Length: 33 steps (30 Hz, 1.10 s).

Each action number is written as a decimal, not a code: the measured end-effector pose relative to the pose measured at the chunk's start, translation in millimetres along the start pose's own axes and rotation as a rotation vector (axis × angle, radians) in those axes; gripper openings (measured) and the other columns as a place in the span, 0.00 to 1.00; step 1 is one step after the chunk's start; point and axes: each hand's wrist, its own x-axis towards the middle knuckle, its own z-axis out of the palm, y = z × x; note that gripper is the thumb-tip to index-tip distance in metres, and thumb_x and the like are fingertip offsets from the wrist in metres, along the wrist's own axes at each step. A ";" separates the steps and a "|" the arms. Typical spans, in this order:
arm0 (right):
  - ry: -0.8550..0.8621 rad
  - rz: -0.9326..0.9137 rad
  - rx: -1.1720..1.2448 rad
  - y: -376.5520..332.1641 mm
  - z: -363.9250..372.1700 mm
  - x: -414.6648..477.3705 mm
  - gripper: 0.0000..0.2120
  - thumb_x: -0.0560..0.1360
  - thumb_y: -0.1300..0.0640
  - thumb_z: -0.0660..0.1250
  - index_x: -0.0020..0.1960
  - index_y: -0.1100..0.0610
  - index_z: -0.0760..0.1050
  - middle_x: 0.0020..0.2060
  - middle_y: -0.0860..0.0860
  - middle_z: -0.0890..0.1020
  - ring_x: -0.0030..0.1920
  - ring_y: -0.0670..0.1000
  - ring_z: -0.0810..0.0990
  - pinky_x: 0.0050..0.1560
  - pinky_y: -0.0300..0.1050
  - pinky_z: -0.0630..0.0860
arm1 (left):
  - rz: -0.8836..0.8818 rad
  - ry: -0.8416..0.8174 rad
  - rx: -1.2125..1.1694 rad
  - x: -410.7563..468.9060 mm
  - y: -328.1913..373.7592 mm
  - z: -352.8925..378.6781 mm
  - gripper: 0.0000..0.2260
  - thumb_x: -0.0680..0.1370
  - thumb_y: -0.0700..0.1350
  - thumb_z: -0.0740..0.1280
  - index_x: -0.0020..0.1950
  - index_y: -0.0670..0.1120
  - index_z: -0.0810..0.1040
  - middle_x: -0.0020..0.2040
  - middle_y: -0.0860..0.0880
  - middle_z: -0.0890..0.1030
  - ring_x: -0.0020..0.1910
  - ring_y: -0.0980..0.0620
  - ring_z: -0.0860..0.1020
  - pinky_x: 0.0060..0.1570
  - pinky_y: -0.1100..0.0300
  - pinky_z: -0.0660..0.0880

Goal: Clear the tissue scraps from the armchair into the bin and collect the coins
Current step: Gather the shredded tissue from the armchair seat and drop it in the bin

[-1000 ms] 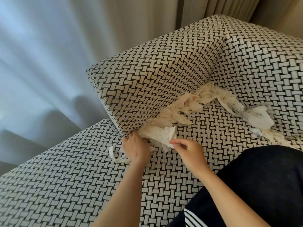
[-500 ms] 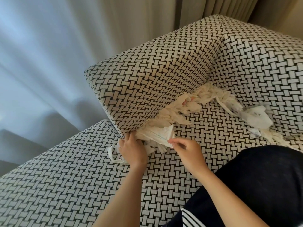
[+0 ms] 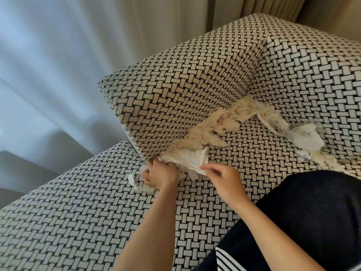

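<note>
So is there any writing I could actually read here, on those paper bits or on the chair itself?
Nothing here is legible.
Crumpled white paper on the right: dark print, too blurred to read.
Small scrap below it: print too small to read.
Tissue sheet pinched by the right hand: a thin blue line, no letters.
Armchair: woven pattern only, no label in view.

The armchair (image 3: pixel 175 90) is cloth w/ a black & white basket-weave pattern, matt, slightly nubby. The tissue scraps (image 3: pixel 205 133) are thin soft paper, crumpled, matt, off-white. The curtain (image 3: pixel 48 65) is sheer smooth cloth; the drape (image 3: pixel 234 8) is thicker beige cloth. The dark garment (image 3: pixel 312 212) is matt cloth w/ white stripes.
</note>
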 end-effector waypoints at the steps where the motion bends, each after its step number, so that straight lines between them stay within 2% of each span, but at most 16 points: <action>1: -0.003 0.001 0.002 -0.7 0.2 -0.1 0.10 0.77 0.62 0.63 0.52 0.53 0.82 0.46 0.39 0.78 0.47 0.29 0.73 0.47 0.18 0.66 | -0.030 0.016 -0.024 0.5 3.0 -0.2 0.13 0.75 0.42 0.62 0.59 0.49 0.74 0.69 0.55 0.68 0.62 0.45 0.62 0.61 0.51 0.59; 4: -0.002 0.001 0.007 -2.0 0.1 -1.5 0.11 0.77 0.62 0.63 0.52 0.53 0.82 0.46 0.39 0.79 0.49 0.31 0.74 0.49 0.21 0.68 | -0.100 0.059 -0.085 2.4 9.9 0.4 0.11 0.75 0.41 0.63 0.55 0.49 0.77 0.65 0.55 0.71 0.59 0.47 0.64 0.58 0.54 0.60; 6: -0.009 0.005 0.012 -3.7 -1.1 -3.0 0.11 0.77 0.62 0.63 0.53 0.53 0.81 0.48 0.40 0.79 0.51 0.35 0.76 0.54 0.27 0.71 | -0.138 0.101 -0.126 2.8 11.9 1.6 0.09 0.75 0.41 0.62 0.52 0.49 0.78 0.61 0.55 0.73 0.58 0.47 0.64 0.58 0.55 0.59; 8: -0.041 0.010 0.014 -5.8 -2.2 -3.9 0.11 0.77 0.61 0.63 0.56 0.53 0.80 0.51 0.41 0.79 0.54 0.40 0.78 0.59 0.34 0.72 | -0.139 0.138 -0.151 2.3 12.4 3.9 0.09 0.75 0.40 0.62 0.51 0.48 0.78 0.60 0.55 0.74 0.57 0.47 0.64 0.58 0.55 0.59; 10: -0.072 0.010 0.030 -8.5 -2.6 -4.6 0.12 0.77 0.61 0.63 0.57 0.53 0.79 0.52 0.41 0.79 0.56 0.41 0.78 0.61 0.36 0.71 | -0.118 0.172 -0.184 0.4 10.2 6.0 0.11 0.74 0.38 0.61 0.52 0.48 0.78 0.60 0.55 0.74 0.57 0.47 0.65 0.59 0.54 0.61; 12: -0.071 0.007 0.049 -9.7 -3.2 -3.8 0.11 0.77 0.61 0.63 0.57 0.53 0.80 0.52 0.41 0.79 0.56 0.40 0.77 0.60 0.34 0.71 | -0.083 0.199 -0.237 -3.2 7.7 6.3 0.13 0.73 0.36 0.61 0.53 0.49 0.77 0.62 0.55 0.74 0.56 0.47 0.65 0.60 0.53 0.63; 16: -0.053 0.010 0.051 -8.6 -3.7 -2.6 0.11 0.77 0.60 0.63 0.54 0.52 0.81 0.51 0.40 0.80 0.52 0.32 0.75 0.52 0.22 0.68 | 0.078 0.229 -0.268 -7.8 -2.9 5.6 0.14 0.74 0.36 0.62 0.58 0.48 0.76 0.59 0.53 0.77 0.55 0.47 0.66 0.59 0.51 0.64; 19: -0.022 0.014 0.089 -7.8 -6.0 -3.5 0.10 0.77 0.62 0.63 0.52 0.51 0.81 0.49 0.39 0.80 0.50 0.31 0.76 0.50 0.21 0.68 | 0.205 0.228 -0.241 -11.3 -12.4 2.5 0.15 0.74 0.37 0.64 0.61 0.45 0.76 0.58 0.51 0.78 0.54 0.47 0.66 0.54 0.54 0.65; 21: 0.021 0.020 0.128 -7.6 -9.5 -4.5 0.10 0.76 0.62 0.64 0.50 0.51 0.81 0.48 0.40 0.81 0.49 0.32 0.77 0.49 0.22 0.70 | 0.279 0.215 -0.258 -15.9 -16.8 -1.3 0.15 0.73 0.36 0.66 0.59 0.43 0.77 0.53 0.50 0.79 0.51 0.50 0.66 0.49 0.57 0.63; 23: 0.062 0.017 0.155 -8.5 -14.0 -5.6 0.10 0.76 0.63 0.65 0.50 0.51 0.81 0.47 0.41 0.81 0.48 0.33 0.78 0.48 0.24 0.71 | 0.358 0.153 -0.298 -22.0 -19.2 -6.3 0.12 0.72 0.36 0.66 0.55 0.42 0.78 0.45 0.50 0.80 0.48 0.52 0.67 0.44 0.57 0.66; 26: 0.129 -0.012 0.178 -10.3 -21.0 -7.3 0.09 0.74 0.64 0.67 0.50 0.53 0.80 0.46 0.43 0.82 0.45 0.35 0.78 0.45 0.25 0.72 | 0.473 -0.011 -0.344 -32.5 -22.3 -13.5 0.03 0.72 0.37 0.66 0.43 0.45 0.76 0.35 0.51 0.76 0.43 0.47 0.71 0.35 0.55 0.70; 28: 0.182 -0.041 0.176 -11.8 -25.1 -8.4 0.09 0.73 0.64 0.68 0.51 0.54 0.80 0.45 0.44 0.81 0.43 0.35 0.78 0.43 0.26 0.72 | 0.504 -0.093 -0.392 -38.3 -23.3 -17.7 0.06 0.72 0.36 0.66 0.39 0.45 0.73 0.33 0.50 0.74 0.39 0.44 0.71 0.32 0.53 0.69; 31: 0.274 -0.072 0.155 -13.8 -30.6 -9.1 0.09 0.71 0.64 0.70 0.49 0.53 0.80 0.42 0.46 0.81 0.39 0.38 0.78 0.42 0.30 0.74 | 0.557 -0.204 -0.463 -50.1 -20.6 -25.0 0.05 0.72 0.35 0.67 0.43 0.45 0.75 0.37 0.49 0.77 0.38 0.47 0.72 0.34 0.57 0.69; 33: 0.318 -0.094 0.148 -15.4 -34.8 -8.8 0.10 0.71 0.64 0.71 0.48 0.52 0.79 0.43 0.47 0.82 0.40 0.40 0.79 0.43 0.32 0.76 | 0.614 -0.260 -0.487 -57.2 -15.9 -30.4 0.09 0.72 0.35 0.68 0.48 0.47 0.77 0.38 0.50 0.79 0.36 0.56 0.74 0.34 0.66 0.70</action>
